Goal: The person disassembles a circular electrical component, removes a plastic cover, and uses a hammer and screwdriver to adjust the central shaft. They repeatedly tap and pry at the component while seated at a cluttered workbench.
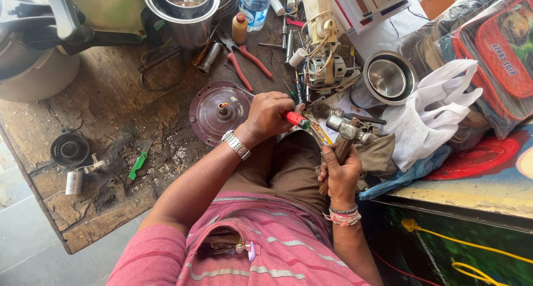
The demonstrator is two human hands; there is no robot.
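The left hand (270, 115) is closed in a fist around a red-handled screwdriver (297, 120), gripping it near the handle so the red end sticks out toward the right. The right hand (340, 172) is wrapped tight around the wooden shaft of a hammer (347, 133), whose steel head sits just above the fingers, close to the screwdriver's tip — whether the two tools touch cannot be told. Both hands work over the person's lap, at the near edge of a worn wooden bench (105, 103).

Just left of the left hand lies a round maroon disc (208, 116) with a small hub at its centre (the wrist, with its metal watch, overlaps the disc's lower edge). Behind it lie red-handled pliers (244, 61), and to the right a small motor (325, 69) with bare windings. A white bag (433, 111) lies right of the hammer — beside a steel bowl (387, 78).
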